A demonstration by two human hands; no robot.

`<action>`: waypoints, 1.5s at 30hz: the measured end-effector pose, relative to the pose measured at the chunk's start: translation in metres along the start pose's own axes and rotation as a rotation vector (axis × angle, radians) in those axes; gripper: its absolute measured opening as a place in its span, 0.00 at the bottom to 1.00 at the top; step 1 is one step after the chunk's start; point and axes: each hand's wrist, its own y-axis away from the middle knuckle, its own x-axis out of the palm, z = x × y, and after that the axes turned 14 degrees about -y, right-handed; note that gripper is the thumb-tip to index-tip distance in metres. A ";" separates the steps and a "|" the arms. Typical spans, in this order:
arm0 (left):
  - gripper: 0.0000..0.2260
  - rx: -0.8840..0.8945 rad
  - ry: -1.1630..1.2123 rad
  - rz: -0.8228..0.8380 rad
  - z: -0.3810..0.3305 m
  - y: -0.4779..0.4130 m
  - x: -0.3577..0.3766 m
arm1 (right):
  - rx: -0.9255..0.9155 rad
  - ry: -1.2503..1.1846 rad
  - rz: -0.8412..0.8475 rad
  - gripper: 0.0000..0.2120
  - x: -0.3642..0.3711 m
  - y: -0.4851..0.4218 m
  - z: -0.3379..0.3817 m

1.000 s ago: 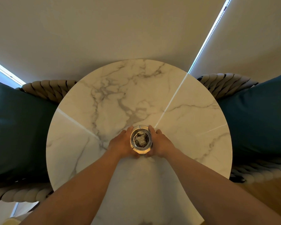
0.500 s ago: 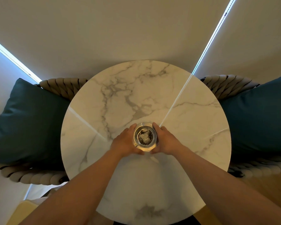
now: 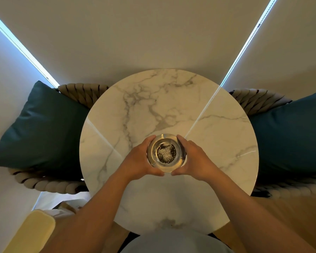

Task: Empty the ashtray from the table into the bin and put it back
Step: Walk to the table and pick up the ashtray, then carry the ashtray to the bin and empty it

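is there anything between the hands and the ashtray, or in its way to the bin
Nothing visible separates them: the left hand and right hand already cup the ashtray from both sides over the marble table, ash inside. No bin is clearly in view, so that path cannot be judged.

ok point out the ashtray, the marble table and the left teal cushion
ashtray (image 3: 166,152): head view, on the ash in its bowl
marble table (image 3: 153,99): head view, on bare top beyond the hands
left teal cushion (image 3: 44,125): head view, on the middle of its fabric
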 end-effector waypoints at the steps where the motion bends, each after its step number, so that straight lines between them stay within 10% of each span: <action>1: 0.54 0.012 0.006 0.000 0.002 0.004 -0.003 | -0.006 -0.006 -0.006 0.62 0.002 0.003 0.003; 25: 0.52 0.175 -0.070 0.029 0.015 0.097 -0.026 | -0.046 -0.037 -0.087 0.61 0.065 0.077 0.038; 45: 0.50 -0.326 0.109 -0.548 -0.026 0.382 0.123 | -0.489 0.243 0.560 0.57 0.129 0.229 0.051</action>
